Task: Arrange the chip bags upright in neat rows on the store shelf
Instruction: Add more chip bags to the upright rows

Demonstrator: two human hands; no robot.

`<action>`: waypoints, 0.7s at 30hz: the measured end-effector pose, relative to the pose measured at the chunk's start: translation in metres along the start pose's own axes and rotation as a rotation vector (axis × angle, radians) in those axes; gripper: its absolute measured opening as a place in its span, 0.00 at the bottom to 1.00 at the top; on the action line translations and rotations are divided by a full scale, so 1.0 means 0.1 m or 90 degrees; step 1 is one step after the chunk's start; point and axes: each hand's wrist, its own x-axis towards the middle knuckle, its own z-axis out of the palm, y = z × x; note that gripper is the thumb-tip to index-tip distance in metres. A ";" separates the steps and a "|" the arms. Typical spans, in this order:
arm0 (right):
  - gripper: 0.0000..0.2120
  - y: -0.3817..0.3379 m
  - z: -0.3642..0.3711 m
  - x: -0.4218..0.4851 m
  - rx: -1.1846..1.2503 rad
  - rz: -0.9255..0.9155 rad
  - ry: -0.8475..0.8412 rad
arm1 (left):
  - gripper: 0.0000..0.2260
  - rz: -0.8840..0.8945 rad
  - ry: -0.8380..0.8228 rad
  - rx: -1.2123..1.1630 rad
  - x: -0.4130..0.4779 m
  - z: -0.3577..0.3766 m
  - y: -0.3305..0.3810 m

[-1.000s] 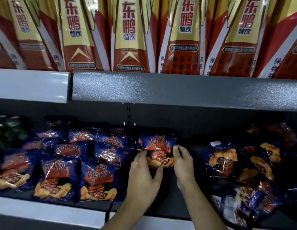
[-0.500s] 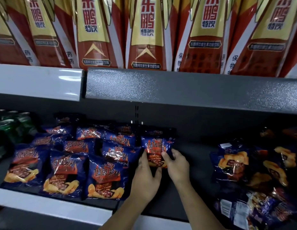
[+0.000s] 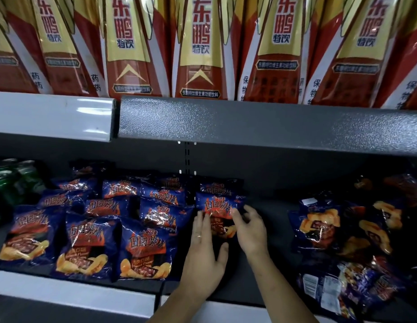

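Shelf (image 3: 268, 285): blue chip bags in rows left of the grip; loose heap of bags (image 3: 347, 248) well to its right.
Upper shelf: tall red-gold cartons (image 3: 198, 50).
Held bag (image 3: 218, 207): between both hands, upright, logo up, long axis vertical, just in front of another bag.
Grip: left hand (image 3: 204, 255) and right hand (image 3: 249, 229) pinch the bag's lower sides.
Change: bag sits deeper in, hands closer together.

A bare strip of dark grey metal shelf floor (image 3: 270, 229) lies open between the standing rows of dark blue chip bags (image 3: 147, 250) on the left and the loose heap of dark blue snack bags (image 3: 342, 231) on the right. Overhead, the grey upper shelf edge (image 3: 249, 122) limits headroom. Both hands and one upright blue chip bag (image 3: 216, 206) stand at the strip's left side.
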 end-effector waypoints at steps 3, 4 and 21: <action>0.23 -0.14 -0.08 -0.05 0.041 -0.028 0.067 | 0.30 0.041 0.008 -0.022 -0.01 -0.03 0.07; 0.20 -0.19 -0.12 -0.07 0.046 -0.038 0.083 | 0.27 0.041 0.018 -0.046 0.01 -0.03 0.09; 0.06 -0.94 -1.35 -0.52 0.232 -0.118 0.141 | 0.08 0.004 -0.121 -0.171 0.42 0.51 1.00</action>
